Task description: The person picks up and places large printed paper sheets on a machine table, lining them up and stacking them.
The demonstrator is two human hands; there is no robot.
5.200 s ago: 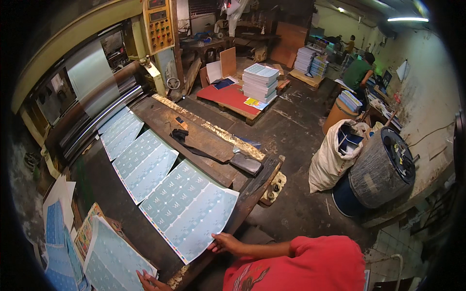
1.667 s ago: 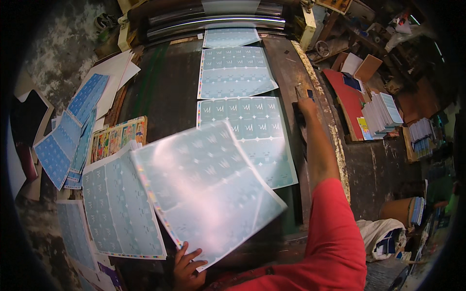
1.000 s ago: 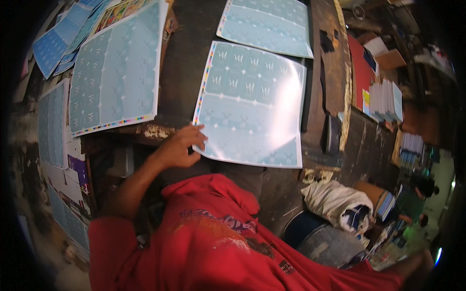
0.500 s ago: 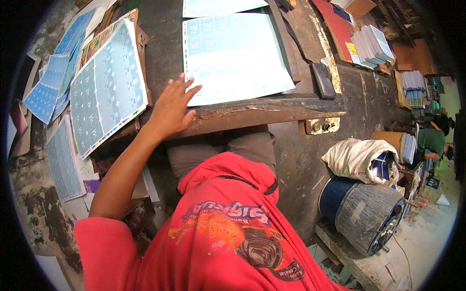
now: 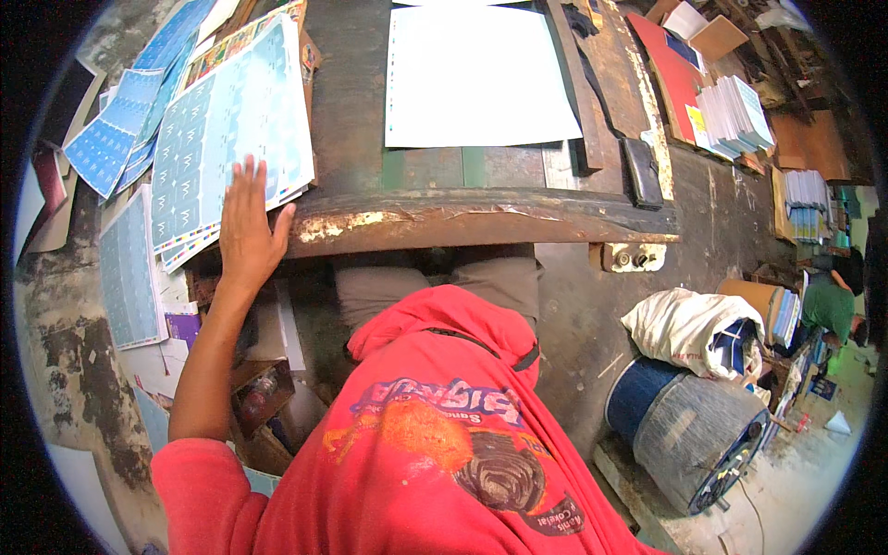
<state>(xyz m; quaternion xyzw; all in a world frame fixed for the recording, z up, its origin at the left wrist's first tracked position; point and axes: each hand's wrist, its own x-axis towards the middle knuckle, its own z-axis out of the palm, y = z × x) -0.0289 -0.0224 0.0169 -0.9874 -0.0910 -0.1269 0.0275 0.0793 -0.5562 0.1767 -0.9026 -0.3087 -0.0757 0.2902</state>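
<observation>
My left hand lies over the near right corner of a stack of printed sheets at the left of the table. Its fingers are stretched out, the thumb apart, and no grip shows. The top sheet is pale blue with rows of repeated marks; another sheet's edge sticks out beneath it. In the middle of the worktable, a large bright sheet lies flat, with small coloured marks down its left edge. A further sheet shows beyond it. My right hand is out of view.
A dark pouch rests by a wooden bar at the table's right. More blue sheets lie at far left. On the right are bundled papers, a white sack, a blue drum and a person in green.
My left hand has moved left from the middle sheet onto the side stack. The middle sheet now ends farther from the table's front edge. The stack's top sheet lies differently, and the view has shifted.
</observation>
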